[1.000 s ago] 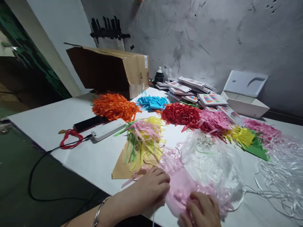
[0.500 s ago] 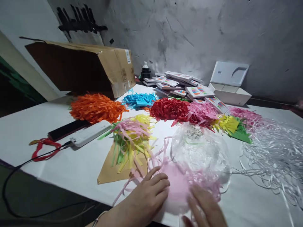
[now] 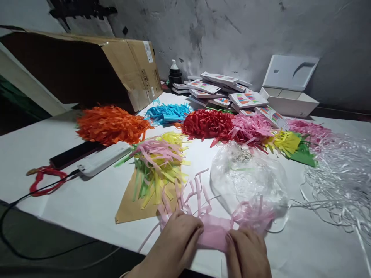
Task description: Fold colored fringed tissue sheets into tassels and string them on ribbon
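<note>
Near the front edge of the bench (image 3: 95, 200), the left hand (image 3: 179, 237) and right hand (image 3: 249, 249) now pinch the pink paper (image 3: 213, 233) between them; flat 0.5 s ago, it is 1 narrower band, so folding seems under way.

Pink sheet (image 3: 215, 233) papery, matt; bag (image 3: 249, 179) glossy plastic; carton (image 3: 135, 71) matt cardboard.
</note>
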### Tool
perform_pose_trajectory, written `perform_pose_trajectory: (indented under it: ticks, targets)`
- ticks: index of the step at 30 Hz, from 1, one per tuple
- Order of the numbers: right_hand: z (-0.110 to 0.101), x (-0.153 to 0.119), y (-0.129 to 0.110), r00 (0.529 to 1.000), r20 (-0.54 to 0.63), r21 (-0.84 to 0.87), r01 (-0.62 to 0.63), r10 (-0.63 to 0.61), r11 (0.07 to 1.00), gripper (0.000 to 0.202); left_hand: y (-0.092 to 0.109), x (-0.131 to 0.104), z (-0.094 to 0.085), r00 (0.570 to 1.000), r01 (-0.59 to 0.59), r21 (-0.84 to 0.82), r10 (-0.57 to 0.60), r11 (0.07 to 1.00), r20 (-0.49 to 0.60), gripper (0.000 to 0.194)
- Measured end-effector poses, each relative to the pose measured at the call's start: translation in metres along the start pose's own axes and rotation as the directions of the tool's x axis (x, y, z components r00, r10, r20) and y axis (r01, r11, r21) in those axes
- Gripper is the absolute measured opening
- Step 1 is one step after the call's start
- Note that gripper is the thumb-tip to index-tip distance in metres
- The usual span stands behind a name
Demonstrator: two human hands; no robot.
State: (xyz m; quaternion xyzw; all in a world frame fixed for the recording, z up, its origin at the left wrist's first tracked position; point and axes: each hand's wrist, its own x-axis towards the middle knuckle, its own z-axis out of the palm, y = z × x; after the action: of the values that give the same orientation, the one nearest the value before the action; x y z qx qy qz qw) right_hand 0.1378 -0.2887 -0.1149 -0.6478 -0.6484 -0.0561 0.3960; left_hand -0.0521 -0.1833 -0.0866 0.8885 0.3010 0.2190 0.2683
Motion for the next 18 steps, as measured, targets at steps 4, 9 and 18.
perform_pose_trajectory:
  ticks: [4,9,18]
  targets:
    - [0.011,0.008,0.000,0.998,-0.005,-0.101,-0.055,0.055,0.993,0.015,0.003,0.023,0.004,0.986,0.126,0.174,-0.142,0.977,0.084,0.025]
    - [0.014,0.016,0.001,0.999,-0.005,-0.248,-0.047,0.047,0.968,0.018,0.009,0.038,0.002,0.954,0.167,0.372,-0.246,0.913,0.174,0.027]
    - [0.003,0.014,0.005,0.922,0.002,-0.133,0.384,-0.387,0.914,0.017,0.010,0.042,0.005,0.955,0.137,0.441,-0.237,0.887,0.180,0.024]
